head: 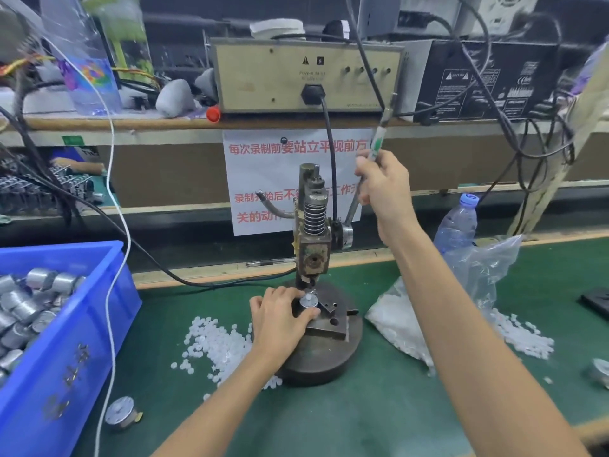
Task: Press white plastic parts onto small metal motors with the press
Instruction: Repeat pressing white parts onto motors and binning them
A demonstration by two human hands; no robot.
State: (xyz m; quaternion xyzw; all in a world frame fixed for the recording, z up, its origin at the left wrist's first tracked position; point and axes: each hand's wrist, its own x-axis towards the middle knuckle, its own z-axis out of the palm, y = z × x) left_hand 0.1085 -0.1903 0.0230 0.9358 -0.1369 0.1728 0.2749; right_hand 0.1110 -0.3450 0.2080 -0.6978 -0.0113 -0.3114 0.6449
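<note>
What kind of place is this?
Probably a small factory assembly bench: a hand press on a green mat, a blue bin full of metal motors, and loose white plastic parts scattered beside it.

The white paper sheet reads in red "每次录制前要站立平视前方" and, lower and partly hidden, "关的动作", while the beige metal box carries a blurred "POWER INPUT" under two warning symbols.

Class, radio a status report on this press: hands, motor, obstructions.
Left hand holds motor under ram, white part on top. Right hand grips lever, raised. Left fingertips close to ram.
</note>
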